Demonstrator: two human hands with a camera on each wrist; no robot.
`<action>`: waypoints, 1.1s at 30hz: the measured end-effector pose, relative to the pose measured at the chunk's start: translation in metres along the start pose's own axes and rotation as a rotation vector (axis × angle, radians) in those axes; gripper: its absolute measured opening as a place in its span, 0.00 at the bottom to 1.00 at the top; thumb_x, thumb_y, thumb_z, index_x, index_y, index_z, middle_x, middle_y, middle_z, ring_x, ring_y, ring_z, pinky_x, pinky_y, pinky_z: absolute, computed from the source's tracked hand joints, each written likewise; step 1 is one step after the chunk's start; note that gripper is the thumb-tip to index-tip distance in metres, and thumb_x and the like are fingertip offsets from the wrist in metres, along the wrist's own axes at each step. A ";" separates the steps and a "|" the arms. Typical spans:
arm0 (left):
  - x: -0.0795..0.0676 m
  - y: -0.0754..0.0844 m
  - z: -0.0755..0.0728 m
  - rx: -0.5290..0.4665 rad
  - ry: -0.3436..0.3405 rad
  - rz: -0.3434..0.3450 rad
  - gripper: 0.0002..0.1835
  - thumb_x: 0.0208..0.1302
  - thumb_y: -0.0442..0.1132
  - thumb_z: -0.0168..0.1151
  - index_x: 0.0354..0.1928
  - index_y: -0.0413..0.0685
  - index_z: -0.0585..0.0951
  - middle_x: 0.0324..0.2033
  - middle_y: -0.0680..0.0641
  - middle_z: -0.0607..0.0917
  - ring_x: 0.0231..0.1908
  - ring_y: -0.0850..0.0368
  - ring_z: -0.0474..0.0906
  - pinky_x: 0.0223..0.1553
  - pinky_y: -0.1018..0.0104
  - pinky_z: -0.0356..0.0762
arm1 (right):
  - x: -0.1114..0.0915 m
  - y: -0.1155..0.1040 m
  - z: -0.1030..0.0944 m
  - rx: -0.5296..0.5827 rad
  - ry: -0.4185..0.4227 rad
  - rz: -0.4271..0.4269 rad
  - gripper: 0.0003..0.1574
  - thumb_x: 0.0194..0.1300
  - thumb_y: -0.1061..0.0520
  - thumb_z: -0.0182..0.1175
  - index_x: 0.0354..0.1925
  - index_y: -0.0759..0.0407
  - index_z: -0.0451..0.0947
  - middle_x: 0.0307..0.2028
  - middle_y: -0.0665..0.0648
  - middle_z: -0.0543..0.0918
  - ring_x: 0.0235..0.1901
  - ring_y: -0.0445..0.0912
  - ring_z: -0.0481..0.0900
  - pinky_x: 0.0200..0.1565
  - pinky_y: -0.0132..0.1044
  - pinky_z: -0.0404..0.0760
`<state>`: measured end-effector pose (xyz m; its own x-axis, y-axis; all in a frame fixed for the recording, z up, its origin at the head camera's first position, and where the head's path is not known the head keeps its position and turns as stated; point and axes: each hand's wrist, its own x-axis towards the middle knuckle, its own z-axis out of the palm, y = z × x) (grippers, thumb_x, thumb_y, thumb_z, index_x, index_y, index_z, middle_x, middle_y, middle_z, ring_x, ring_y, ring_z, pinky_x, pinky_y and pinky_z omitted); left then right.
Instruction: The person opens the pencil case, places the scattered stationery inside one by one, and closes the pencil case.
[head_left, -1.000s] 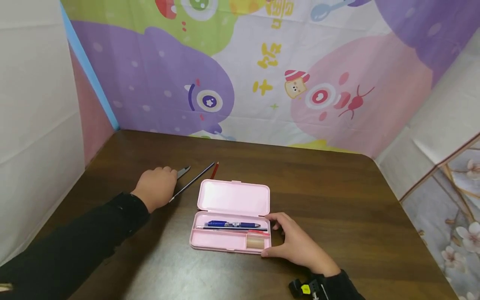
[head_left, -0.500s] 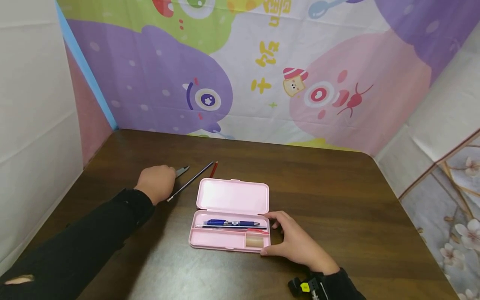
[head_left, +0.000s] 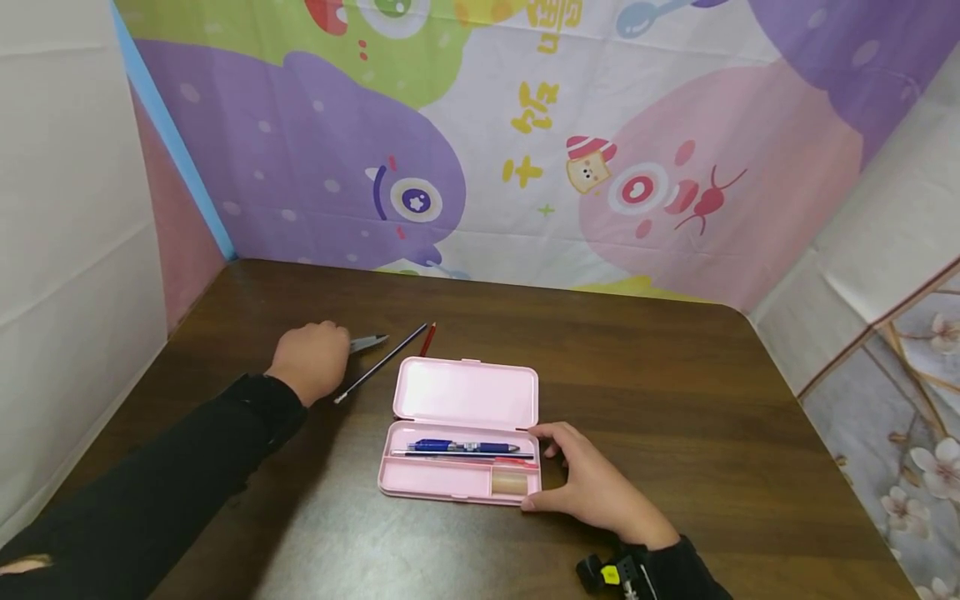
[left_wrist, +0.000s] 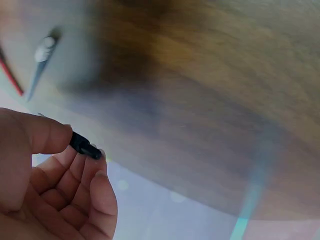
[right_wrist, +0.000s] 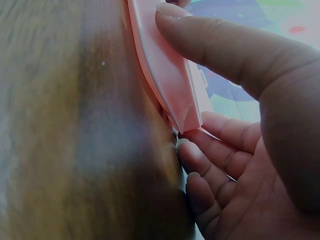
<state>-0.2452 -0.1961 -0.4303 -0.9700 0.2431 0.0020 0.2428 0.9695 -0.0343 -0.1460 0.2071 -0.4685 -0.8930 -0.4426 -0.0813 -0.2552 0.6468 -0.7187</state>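
My left hand (head_left: 310,363) is over the left part of the table, pinching a silver drawing compass (head_left: 368,342) whose pointed end sticks out to the right. Its black knobbed end (left_wrist: 86,145) shows between thumb and fingers in the left wrist view. In the middle lies an open pink pencil case (head_left: 442,480), holding a blue pen (head_left: 465,447), a dark thin pencil, something red and a tan block (head_left: 509,482). My right hand (head_left: 581,479) grips the case's right end, thumb at the near corner, fingers at the far one.
Between the left hand and the case's lid (head_left: 466,391) lies a long dark pencil (head_left: 381,363) with a white end. A red pencil (head_left: 427,339) lies behind the lid, partly hidden. A cartoon-printed cloth (head_left: 517,225) hangs along the table's far edge.
The compass in my left hand has swung slightly, its tip now further right and more level. The right hand and the pencil case hold still.
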 end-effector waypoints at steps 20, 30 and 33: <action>-0.044 0.039 -0.018 -0.491 0.170 -0.084 0.10 0.66 0.39 0.59 0.45 0.40 0.80 0.37 0.45 0.79 0.32 0.52 0.75 0.35 0.55 0.75 | 0.003 -0.001 0.003 -0.010 0.006 -0.007 0.55 0.39 0.34 0.78 0.62 0.47 0.67 0.47 0.45 0.71 0.47 0.42 0.69 0.48 0.42 0.72; -0.078 0.060 -0.026 -0.635 0.187 -0.096 0.09 0.65 0.39 0.62 0.44 0.45 0.80 0.36 0.49 0.79 0.33 0.54 0.73 0.33 0.60 0.75 | 0.002 -0.002 0.004 -0.002 -0.008 0.002 0.54 0.40 0.33 0.77 0.63 0.46 0.67 0.47 0.46 0.71 0.47 0.43 0.68 0.49 0.41 0.72; -0.081 0.069 -0.029 -0.641 0.187 -0.082 0.08 0.63 0.39 0.63 0.43 0.46 0.80 0.34 0.50 0.79 0.32 0.55 0.73 0.31 0.62 0.74 | 0.001 0.000 0.002 -0.011 0.002 0.000 0.54 0.40 0.34 0.77 0.63 0.46 0.67 0.47 0.46 0.71 0.46 0.43 0.68 0.48 0.40 0.72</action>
<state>-0.1496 -0.1475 -0.4041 -0.9816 0.1132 0.1538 0.1820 0.7985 0.5738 -0.1460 0.2054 -0.4695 -0.8939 -0.4410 -0.0801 -0.2586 0.6535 -0.7114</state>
